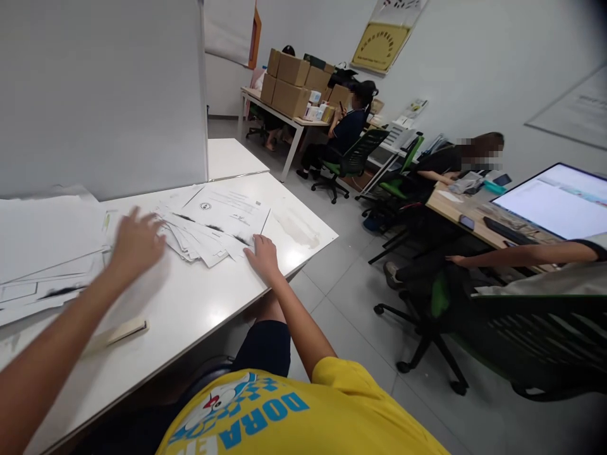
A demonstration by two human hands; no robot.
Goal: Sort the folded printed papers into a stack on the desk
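My left hand (135, 243) hovers over the white table (190, 303) with its fingers spread, blurred by motion, next to a fanned stack of printed sheets (213, 224). It holds nothing. My right hand (262, 256) rests at the near edge of that stack, fingers curled down onto the lowest sheets. A second pile of white papers (42, 253) lies to the left of my left hand.
A small beige flat object (126, 330) lies near the table's front edge. A grey partition (102, 88) stands behind the table. Other people sit on green office chairs (353, 161) at desks to the right, with a monitor (554, 199) and cardboard boxes (291, 82) beyond.
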